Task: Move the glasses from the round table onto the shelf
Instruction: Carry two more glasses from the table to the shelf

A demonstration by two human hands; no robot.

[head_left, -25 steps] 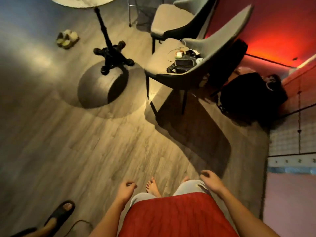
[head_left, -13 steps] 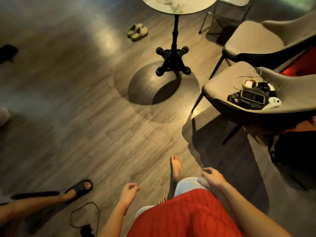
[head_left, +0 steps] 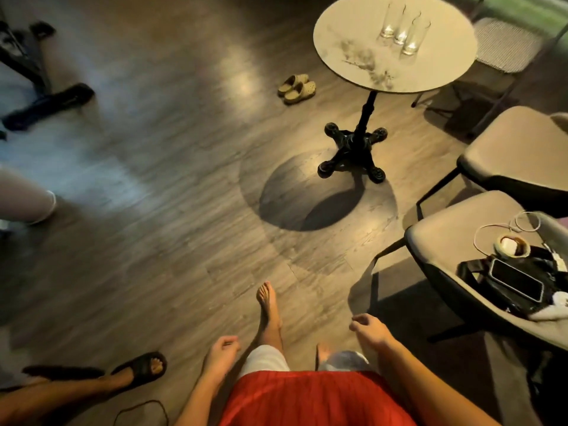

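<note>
- The round table (head_left: 353, 44) stands on a black pedestal base (head_left: 353, 149) on the wooden floor (head_left: 153, 241), well ahead of the person.
- Three clear glasses (head_left: 401, 29) stand upright in a tight diagonal row near the far right edge of the tabletop, each just beside the next; whether they touch cannot be told.
- The rest of the tabletop shows only grey marbling toward its near edge.
- The left hand (head_left: 221, 355) hangs low beside the red shirt (head_left: 307, 398), fingers loosely curled and narrow, holding nothing.
- The right hand (head_left: 368, 333) hangs at the other side, fingers half-curled with a narrow gap, also holding nothing.
- Both hands are well apart from the table and the glasses.
- One bare foot (head_left: 269, 305) is planted forward on the floor, pointing toward the table.
- A pair of beige clogs (head_left: 296, 87) lies on the floor to the left of the pedestal.
- Two padded chairs stand at the right; the nearer chair (head_left: 445, 241) carries a phone (head_left: 516, 282), a white cable (head_left: 491, 229) and small items on its seat.
- Another person's sandalled foot (head_left: 144, 368) rests at the lower left.
</note>
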